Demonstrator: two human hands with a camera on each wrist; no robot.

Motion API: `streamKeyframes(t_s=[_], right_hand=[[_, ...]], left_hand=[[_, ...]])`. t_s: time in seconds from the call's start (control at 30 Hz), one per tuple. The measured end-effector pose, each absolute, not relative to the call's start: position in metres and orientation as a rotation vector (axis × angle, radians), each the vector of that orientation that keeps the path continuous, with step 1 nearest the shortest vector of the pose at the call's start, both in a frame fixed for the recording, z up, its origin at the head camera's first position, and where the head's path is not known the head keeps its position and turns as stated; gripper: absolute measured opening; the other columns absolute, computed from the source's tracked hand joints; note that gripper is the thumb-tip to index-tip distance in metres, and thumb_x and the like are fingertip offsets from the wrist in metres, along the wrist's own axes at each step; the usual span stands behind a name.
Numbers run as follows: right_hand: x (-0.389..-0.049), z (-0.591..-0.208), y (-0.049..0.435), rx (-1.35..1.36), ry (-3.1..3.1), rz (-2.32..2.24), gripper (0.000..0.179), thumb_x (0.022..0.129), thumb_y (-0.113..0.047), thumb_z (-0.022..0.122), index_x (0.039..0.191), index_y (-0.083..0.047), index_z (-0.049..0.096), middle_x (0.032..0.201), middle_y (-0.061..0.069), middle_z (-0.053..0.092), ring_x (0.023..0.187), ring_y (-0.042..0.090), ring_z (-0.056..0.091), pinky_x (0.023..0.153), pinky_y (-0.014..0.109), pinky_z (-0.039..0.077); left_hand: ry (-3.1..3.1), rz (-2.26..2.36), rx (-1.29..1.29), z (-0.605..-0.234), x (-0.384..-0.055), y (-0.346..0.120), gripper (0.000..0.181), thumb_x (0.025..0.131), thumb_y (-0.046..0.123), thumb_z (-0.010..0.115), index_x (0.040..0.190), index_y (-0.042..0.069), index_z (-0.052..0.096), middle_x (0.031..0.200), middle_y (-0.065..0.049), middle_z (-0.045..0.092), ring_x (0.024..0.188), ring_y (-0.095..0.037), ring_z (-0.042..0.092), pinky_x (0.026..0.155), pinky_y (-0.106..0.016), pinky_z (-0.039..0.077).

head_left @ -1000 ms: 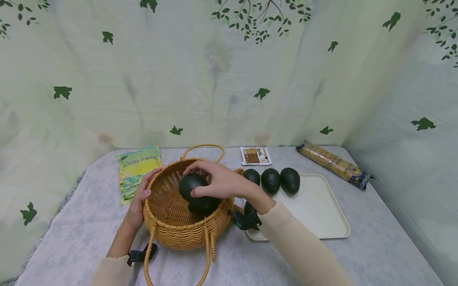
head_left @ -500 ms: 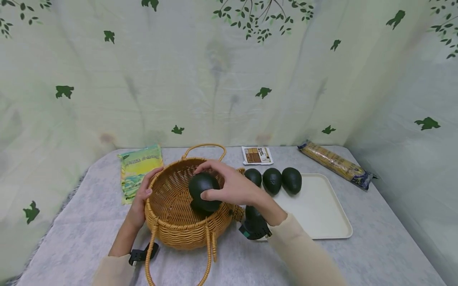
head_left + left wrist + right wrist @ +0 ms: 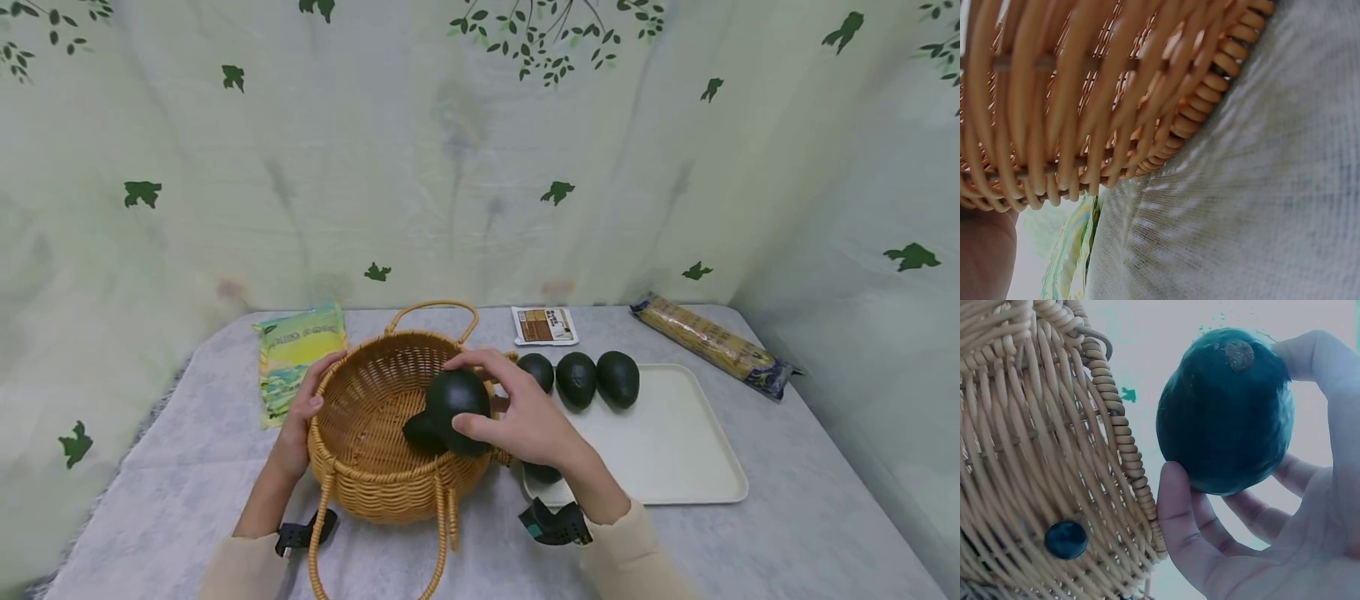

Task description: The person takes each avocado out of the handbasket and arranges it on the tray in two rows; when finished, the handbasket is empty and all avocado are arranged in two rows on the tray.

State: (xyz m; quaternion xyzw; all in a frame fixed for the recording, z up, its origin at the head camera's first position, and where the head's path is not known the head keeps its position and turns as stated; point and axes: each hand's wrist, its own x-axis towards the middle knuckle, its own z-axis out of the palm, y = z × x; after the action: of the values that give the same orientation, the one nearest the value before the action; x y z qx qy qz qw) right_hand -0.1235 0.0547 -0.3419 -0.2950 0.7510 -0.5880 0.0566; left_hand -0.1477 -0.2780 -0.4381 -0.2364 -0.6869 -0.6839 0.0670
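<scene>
My right hand (image 3: 525, 417) grips a dark green avocado (image 3: 456, 408) between thumb and fingers, above the right rim of the wicker basket (image 3: 390, 500). In the right wrist view the avocado (image 3: 1225, 419) shows its stem scar, apart from the basket (image 3: 1041, 437). Another dark avocado (image 3: 422, 433) lies inside the basket, partly covered by the held one. My left hand (image 3: 300, 417) holds the basket's left rim; in the left wrist view only a bit of that hand (image 3: 985, 256) shows beside the weave.
Right of the basket, a white tray (image 3: 667, 442) bears several avocados (image 3: 576, 381), one partly behind my right wrist. A yellow-green packet (image 3: 300, 350) lies left, a small white-brown packet (image 3: 545, 326) at the back, a long golden package (image 3: 712, 342) back right. Basket handles (image 3: 442, 533) stick out.
My right hand has moved the avocado rightward and up, from inside the basket to above its right rim. The left hand stays at the left rim. The view shifts slightly.
</scene>
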Motion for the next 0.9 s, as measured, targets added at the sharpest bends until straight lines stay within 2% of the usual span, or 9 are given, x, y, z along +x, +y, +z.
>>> streamKeyframes(t_s=[0.13, 0.37, 0.6, 0.9], right_hand=[[-0.119, -0.348, 0.063, -0.851, 2.281, -1.805, 0.05, 0.09, -0.021, 0.075, 0.137, -0.025, 0.061, 0.141, -0.003, 0.055, 0.118, 0.027, 0.054, 0.091, 0.043, 0.056], [-0.119, -0.354, 0.07, -0.842, 2.315, -1.778, 0.051, 0.089, -0.021, 0.077, 0.136, -0.032, 0.06, 0.136, -0.008, 0.057, 0.118, 0.021, 0.056, 0.088, 0.039, 0.058], [-0.116, -0.353, 0.075, -0.846, 2.321, -1.756, 0.053, 0.089, -0.02, 0.078, 0.138, -0.029, 0.06, 0.137, -0.008, 0.057, 0.117, 0.022, 0.058, 0.085, 0.037, 0.059], [-0.115, -0.345, 0.09, -0.843, 2.415, -1.658, 0.054, 0.089, -0.023, 0.081, 0.138, -0.03, 0.06, 0.138, -0.011, 0.056, 0.119, 0.019, 0.056, 0.089, 0.039, 0.057]], left_hand=[[-2.067, -2.067, -0.71, -0.439, -0.148, -0.276, 0.059, 0.104, 0.018, 0.027, 0.161, 0.004, 0.028, 0.155, -0.002, 0.04, 0.139, -0.02, 0.042, 0.107, -0.025, 0.039], [-2.066, -2.092, -0.676, -0.438, -0.147, -0.277, 0.058, 0.104, 0.019, 0.027, 0.161, 0.006, 0.029, 0.156, -0.003, 0.04, 0.139, -0.02, 0.042, 0.106, -0.024, 0.039], [-2.081, -2.086, -0.672, -0.438, -0.146, -0.277, 0.058, 0.105, 0.02, 0.028, 0.161, 0.006, 0.029, 0.156, -0.004, 0.039, 0.14, -0.021, 0.042, 0.107, -0.024, 0.039], [-2.075, -2.089, -0.668, -0.436, -0.146, -0.277, 0.058, 0.104, 0.02, 0.028, 0.161, 0.005, 0.029, 0.155, -0.005, 0.04, 0.139, -0.021, 0.042, 0.107, -0.024, 0.039]])
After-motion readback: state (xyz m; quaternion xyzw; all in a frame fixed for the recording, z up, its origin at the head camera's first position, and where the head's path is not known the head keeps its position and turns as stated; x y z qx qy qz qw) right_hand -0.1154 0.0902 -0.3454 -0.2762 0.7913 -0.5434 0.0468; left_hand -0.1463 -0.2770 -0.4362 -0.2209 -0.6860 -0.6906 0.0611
